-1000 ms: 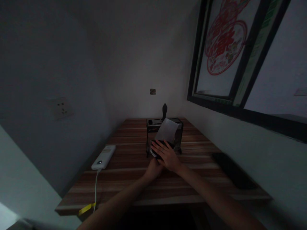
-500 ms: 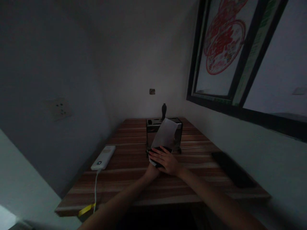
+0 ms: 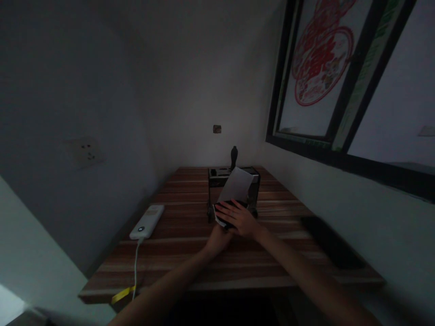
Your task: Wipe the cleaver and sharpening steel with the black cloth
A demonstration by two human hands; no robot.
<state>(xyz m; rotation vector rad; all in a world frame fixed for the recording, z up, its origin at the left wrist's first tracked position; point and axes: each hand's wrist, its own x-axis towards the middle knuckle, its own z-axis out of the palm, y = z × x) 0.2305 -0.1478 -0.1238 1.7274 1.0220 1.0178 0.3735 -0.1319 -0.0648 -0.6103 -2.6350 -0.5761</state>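
My left hand [image 3: 218, 238] is under a dark flat object [image 3: 222, 222] with a white edge, bearing it from below; its fingers are mostly hidden. My right hand [image 3: 239, 218] lies on top of the same object, fingers stretched and slightly spread. A pale, stiff-looking sheet [image 3: 237, 184] rises at a slant from behind the object; how the two are joined I cannot make out. Just beyond stands a metal-framed device [image 3: 214, 178] with an upright black handle [image 3: 234, 156]. The sheet covers part of its front.
A white power bank [image 3: 148, 222] with a white cable [image 3: 136, 265] lies on the striped wooden table [image 3: 183, 213] at left, near a yellow tag [image 3: 122, 294]. A black flat object [image 3: 329, 242] lies along the right edge. Walls stand left and back, with a framed window [image 3: 272, 113] at right.
Both hands and the dark object have moved slightly up and away, closer to the device. The right hand still lies on top. The view has shifted a little.
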